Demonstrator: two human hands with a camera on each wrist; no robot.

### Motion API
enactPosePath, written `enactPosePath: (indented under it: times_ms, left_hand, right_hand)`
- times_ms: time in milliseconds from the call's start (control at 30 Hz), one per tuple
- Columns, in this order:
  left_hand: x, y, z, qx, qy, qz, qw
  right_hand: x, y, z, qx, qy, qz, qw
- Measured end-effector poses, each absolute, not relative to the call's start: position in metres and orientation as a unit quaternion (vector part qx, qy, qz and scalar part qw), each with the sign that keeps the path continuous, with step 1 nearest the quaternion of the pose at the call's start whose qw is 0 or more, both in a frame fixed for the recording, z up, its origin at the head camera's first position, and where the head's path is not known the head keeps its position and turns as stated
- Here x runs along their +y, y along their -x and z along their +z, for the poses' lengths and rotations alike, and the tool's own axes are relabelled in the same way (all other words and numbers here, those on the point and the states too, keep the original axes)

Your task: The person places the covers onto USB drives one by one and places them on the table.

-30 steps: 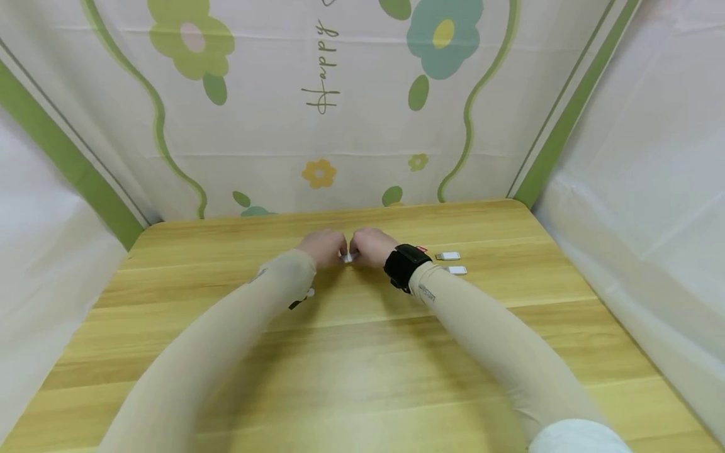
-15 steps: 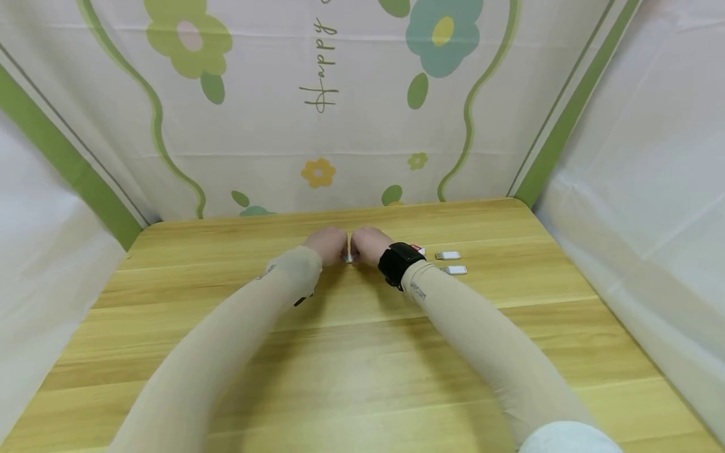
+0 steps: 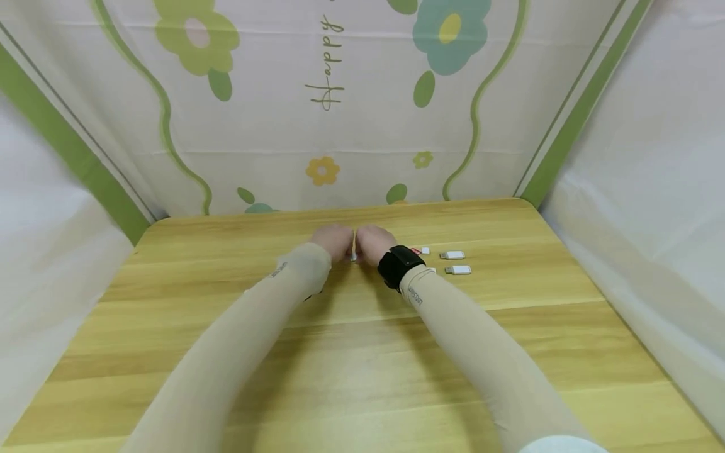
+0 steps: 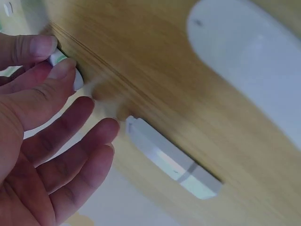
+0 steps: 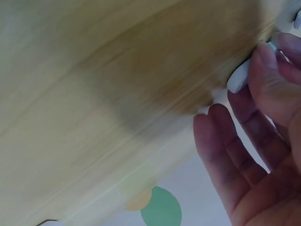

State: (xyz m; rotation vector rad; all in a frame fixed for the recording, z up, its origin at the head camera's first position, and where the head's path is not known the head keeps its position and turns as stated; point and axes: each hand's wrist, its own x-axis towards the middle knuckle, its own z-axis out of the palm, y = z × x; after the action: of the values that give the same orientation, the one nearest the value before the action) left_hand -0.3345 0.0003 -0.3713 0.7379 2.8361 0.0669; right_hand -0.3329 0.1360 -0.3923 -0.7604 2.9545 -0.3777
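My left hand [image 3: 334,242] and right hand [image 3: 375,244] meet near the back of the wooden table, knuckles close together. Between them is a small white stick with rounded ends [image 4: 78,81], which looks like a USB stick. Thumb and fingertips of each hand pinch it. The remaining left fingers [image 4: 96,134] reach out loosely, and so do the right ones [image 5: 221,141]. In the right wrist view one white end [image 5: 239,77] sticks out of the pinch; the rest is hidden by fingers. Beside the left hand lies a white capped stick [image 4: 171,157].
Two white USB sticks, a farther one [image 3: 453,255] and a nearer one [image 3: 459,270], lie right of my right wrist. By the black wrist strap [image 3: 399,267] are a red piece [image 3: 416,251] and a small white piece [image 3: 425,250]. A large blurred white shape [image 4: 249,52] fills the left wrist view's upper right.
Both hands stay together on the small white stick. My left wrist and forearm have moved a little to the right, covering more of the dark piece there. The head view has shifted slightly.
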Motion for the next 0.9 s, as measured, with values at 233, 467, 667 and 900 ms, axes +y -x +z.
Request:
enactPosePath:
  times_ms: [233,467,667,900]
  left_hand:
    - [0.000,0.339,-0.375,0.961,-0.247,0.051,0.109]
    - [-0.012,0.347,-0.381,0.955,-0.244,0.085,0.143]
    - [-0.009,0.350,-0.378,0.953,-0.225,0.082,0.188]
    - [0.018,0.351,-0.369,0.949,-0.239,0.082,0.186]
  right_hand:
    - [0.138,0.331,-0.389,0.968,0.216,-0.113,0.054]
    - [0.135,0.335,-0.381,0.965,0.220,-0.090,0.114]
    - [0.158,0.338,-0.363,0.955,0.238,-0.070,0.161]
    - [0.213,0.346,-0.343,0.964,0.221,-0.059,0.138]
